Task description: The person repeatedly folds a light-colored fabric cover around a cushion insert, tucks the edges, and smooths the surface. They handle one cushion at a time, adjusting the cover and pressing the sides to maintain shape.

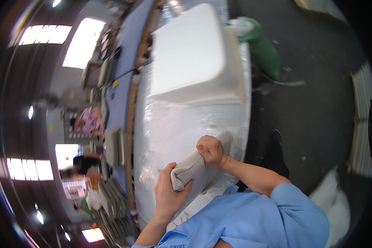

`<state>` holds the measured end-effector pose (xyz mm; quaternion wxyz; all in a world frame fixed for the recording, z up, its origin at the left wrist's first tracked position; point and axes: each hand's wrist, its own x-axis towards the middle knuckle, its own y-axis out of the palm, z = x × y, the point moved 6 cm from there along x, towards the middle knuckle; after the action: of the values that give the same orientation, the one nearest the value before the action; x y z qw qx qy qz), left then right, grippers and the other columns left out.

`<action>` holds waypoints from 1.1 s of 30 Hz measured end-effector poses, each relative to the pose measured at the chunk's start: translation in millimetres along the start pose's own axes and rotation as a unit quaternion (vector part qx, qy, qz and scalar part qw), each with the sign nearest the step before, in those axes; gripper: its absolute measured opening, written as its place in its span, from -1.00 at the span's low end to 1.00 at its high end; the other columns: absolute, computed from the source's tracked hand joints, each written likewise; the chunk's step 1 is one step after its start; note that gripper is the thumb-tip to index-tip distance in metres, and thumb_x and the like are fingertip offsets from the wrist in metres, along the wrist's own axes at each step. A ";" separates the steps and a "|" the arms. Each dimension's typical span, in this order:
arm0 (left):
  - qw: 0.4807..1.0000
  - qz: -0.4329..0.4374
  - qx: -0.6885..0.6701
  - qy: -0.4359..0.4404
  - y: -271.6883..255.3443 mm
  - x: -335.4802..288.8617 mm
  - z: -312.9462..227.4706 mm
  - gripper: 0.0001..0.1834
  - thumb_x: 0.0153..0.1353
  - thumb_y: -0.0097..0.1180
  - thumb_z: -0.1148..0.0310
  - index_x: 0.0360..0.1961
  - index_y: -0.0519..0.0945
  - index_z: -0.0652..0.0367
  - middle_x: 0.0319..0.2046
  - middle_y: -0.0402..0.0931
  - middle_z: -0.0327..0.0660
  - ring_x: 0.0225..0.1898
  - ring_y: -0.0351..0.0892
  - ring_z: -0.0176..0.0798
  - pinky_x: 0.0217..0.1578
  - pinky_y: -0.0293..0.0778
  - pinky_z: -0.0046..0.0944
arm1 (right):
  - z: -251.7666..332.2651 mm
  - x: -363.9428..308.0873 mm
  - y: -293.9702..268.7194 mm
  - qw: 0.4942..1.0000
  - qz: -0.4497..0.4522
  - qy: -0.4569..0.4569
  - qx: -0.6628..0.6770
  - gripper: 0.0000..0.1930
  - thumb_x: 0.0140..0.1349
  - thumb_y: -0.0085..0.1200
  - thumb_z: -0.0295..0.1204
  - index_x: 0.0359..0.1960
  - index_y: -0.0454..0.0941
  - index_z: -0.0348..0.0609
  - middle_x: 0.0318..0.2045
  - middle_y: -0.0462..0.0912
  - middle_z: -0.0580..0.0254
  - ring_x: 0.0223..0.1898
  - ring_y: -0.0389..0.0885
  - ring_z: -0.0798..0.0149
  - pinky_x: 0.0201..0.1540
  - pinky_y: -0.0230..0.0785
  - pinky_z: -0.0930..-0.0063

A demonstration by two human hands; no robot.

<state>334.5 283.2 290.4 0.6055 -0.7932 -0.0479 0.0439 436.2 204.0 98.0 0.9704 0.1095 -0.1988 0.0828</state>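
Note:
A light grey fabric cushion [191, 170] with a seamed edge lies tilted on the table in front of my body. My left hand [171, 189] grips its near left corner, thumb on one side and fingers on the other. Higher up the same edge, my right hand [211, 151] is closed in a fist around the fabric. Part of the cushion is hidden behind my right hand and forearm, and how firmly it is filled I cannot tell. Beyond my hands sits a thick white foam block [188, 51] with a rounded corner.
Shiny plastic film covers the table [173, 124]. A green sack [262, 53] stands by its right edge. Blue-topped tables [126, 45] run along the left, with stacked grey cushions [111, 202] and several people beyond. Pale stacked panels [361, 124] stand at far right.

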 end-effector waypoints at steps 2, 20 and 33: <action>0.997 -0.065 -0.034 -0.033 -34.3 -23.1 23.0 -0.28 -0.05 0.59 0.47 0.18 0.53 0.26 -0.13 0.69 -0.03 -0.10 0.74 -0.11 -0.06 0.63 -0.20 | 37.5 21.2 32.2 0.999 0.023 -0.039 0.001 -0.63 0.40 0.08 -0.22 -0.56 0.55 -0.13 -0.56 0.58 0.09 -0.45 0.55 -0.05 -0.29 0.37 0.13; 0.943 -0.259 -0.027 -0.205 22.8 -193.8 109.9 -0.23 0.07 0.53 0.22 0.29 0.50 0.24 0.18 0.57 0.03 0.25 0.53 0.11 0.29 0.39 0.04 | 160.8 -11.2 130.6 0.734 0.515 -0.372 -0.243 -0.25 0.07 0.40 0.06 0.29 0.57 0.01 0.03 0.53 0.22 0.10 0.46 0.09 0.28 0.15 -0.02; 0.941 -0.332 0.006 -0.058 31.7 -162.2 114.9 -0.48 0.16 0.42 0.07 -0.09 0.59 0.30 -0.43 0.49 -0.16 -0.48 0.51 -0.14 -0.44 0.45 -0.14 | 157.8 -12.2 139.0 0.628 0.563 -0.483 -0.237 -0.37 0.04 0.35 0.17 0.05 0.63 0.05 -0.39 0.45 0.40 -0.35 0.47 0.31 -0.26 0.26 0.38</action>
<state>159.7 363.9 231.5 0.5870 -0.7244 -0.3432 -0.1136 338.7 297.6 259.6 0.4924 -0.2328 -0.6746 0.4982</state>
